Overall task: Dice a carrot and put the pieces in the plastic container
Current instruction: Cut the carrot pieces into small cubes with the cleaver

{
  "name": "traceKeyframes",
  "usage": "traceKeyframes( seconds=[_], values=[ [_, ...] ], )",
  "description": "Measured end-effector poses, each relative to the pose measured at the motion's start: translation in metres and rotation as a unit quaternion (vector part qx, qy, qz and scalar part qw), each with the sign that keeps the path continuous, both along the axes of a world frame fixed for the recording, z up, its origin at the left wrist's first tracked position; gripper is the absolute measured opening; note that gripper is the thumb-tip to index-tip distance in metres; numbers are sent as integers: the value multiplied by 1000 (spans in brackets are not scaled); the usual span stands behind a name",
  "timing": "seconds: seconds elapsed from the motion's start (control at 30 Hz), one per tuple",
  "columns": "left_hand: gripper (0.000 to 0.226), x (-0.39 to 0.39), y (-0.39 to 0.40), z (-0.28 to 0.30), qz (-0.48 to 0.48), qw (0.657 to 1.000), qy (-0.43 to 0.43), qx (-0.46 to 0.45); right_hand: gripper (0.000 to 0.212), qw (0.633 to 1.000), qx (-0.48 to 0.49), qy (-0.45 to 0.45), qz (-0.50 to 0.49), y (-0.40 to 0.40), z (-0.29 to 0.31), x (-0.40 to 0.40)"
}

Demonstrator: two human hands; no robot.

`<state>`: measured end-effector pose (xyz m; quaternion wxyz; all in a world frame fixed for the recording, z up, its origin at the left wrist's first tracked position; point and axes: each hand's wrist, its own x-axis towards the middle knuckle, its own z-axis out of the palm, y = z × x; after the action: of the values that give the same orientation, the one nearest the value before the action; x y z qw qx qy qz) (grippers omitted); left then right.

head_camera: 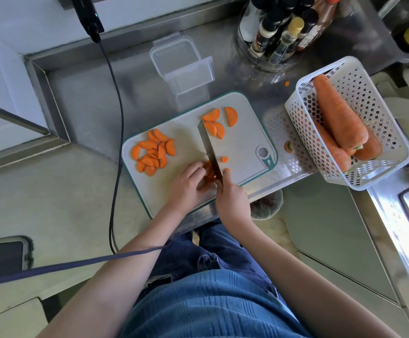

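Observation:
On the white cutting board (242,142) my left hand (188,184) holds down a few carrot pieces (209,175) with curled fingers. My right hand (232,198) grips the handle of a knife (209,147), whose blade stands on those pieces right beside my left fingers. A pile of half-round carrot slices (153,152) lies on the board's left part, and a few more slices (219,120) lie at its far edge. Two small cut bits (224,159) sit right of the blade. The clear plastic container (184,67) stands open beyond the board, nothing inside.
A white perforated basket (359,167) with whole carrots (337,111) stands at the right. A round rack of bottles (279,32) is at the back right. A black cable (118,142) hangs along the left of the board. A stray carrot bit (287,83) lies on the steel counter.

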<state>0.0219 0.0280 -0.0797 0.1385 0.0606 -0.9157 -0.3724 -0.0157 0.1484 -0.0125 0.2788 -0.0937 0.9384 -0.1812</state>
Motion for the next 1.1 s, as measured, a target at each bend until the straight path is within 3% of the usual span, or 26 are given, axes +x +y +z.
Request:
traceKeyframes(
  seconds=[0.27, 0.57, 0.87, 1.1],
  values=[
    [26, -1, 3, 2, 19, 999, 19, -23, 13, 1000, -10, 0, 16, 6, 6, -12],
    [21, 3, -2, 13, 23, 999, 29, 36, 20, 996, -87, 19, -20, 19, 8, -8],
    [30, 12, -13, 12, 42, 998, -15, 49, 17, 996, -83, 0, -22, 7, 8, -3],
    [24, 10, -10, 17, 51, 997, 8, 48, 20, 997, -77, 6, 1, 0, 9, -3]
  ],
)
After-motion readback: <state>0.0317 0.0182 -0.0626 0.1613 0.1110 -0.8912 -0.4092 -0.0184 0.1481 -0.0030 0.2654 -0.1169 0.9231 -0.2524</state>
